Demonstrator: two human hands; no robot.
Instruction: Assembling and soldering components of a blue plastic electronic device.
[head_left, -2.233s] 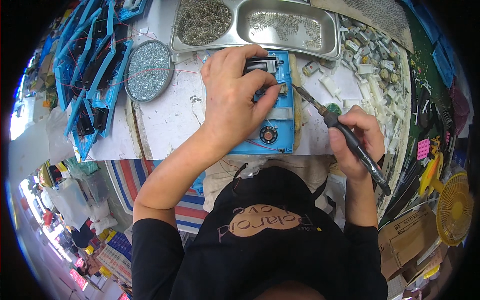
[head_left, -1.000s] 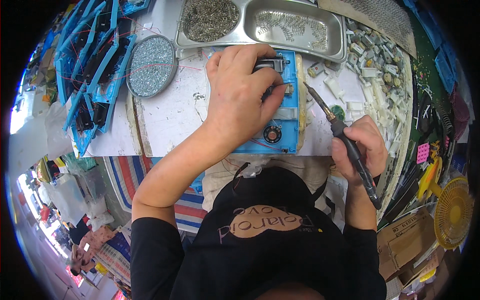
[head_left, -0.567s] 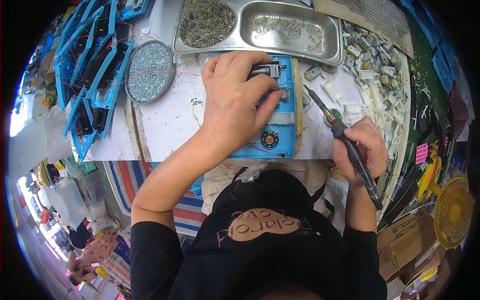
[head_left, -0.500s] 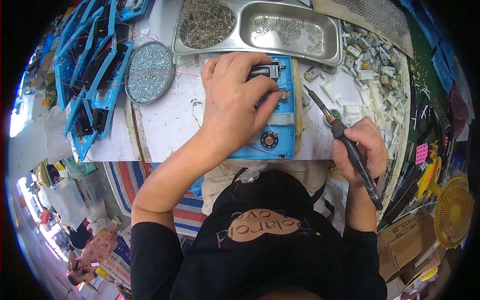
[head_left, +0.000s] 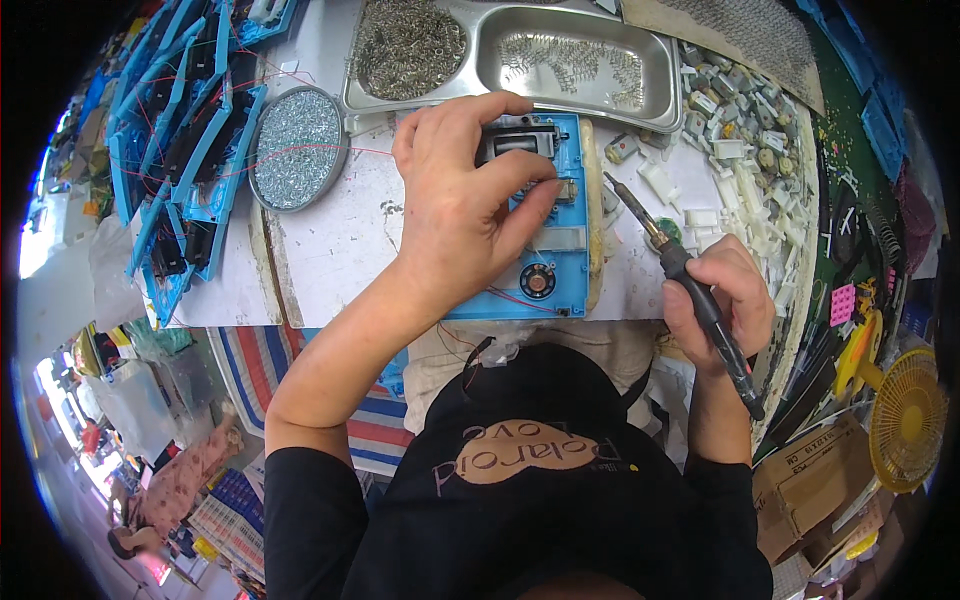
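Observation:
A blue plastic housing [head_left: 567, 240] lies on the worktable in front of me. It holds a round speaker [head_left: 538, 281] near its front edge, a black component [head_left: 522, 144] at the back and a small metal part [head_left: 567, 190] at the right. My left hand [head_left: 450, 195] reaches over the housing, thumb and index finger pinched beside the metal part; what they grip is hidden. The hand also covers the housing's left half. To the right, my right hand [head_left: 735, 295] holds a soldering iron [head_left: 674, 260] by its black handle, tip pointing up-left, apart from the housing.
Behind the housing stands a metal tray [head_left: 672, 75] with springs; a round dish of small screws [head_left: 298, 145] is to its left. Blue housings with red wires [head_left: 190, 150] pile up at far left. Small motors and white plastic parts [head_left: 745, 165] cover the right side. A yellow fan [head_left: 905, 420] stands lower right.
My left hand has shifted slightly left, its index finger lifting so that more of the black component shows. The right hand and soldering iron have barely moved.

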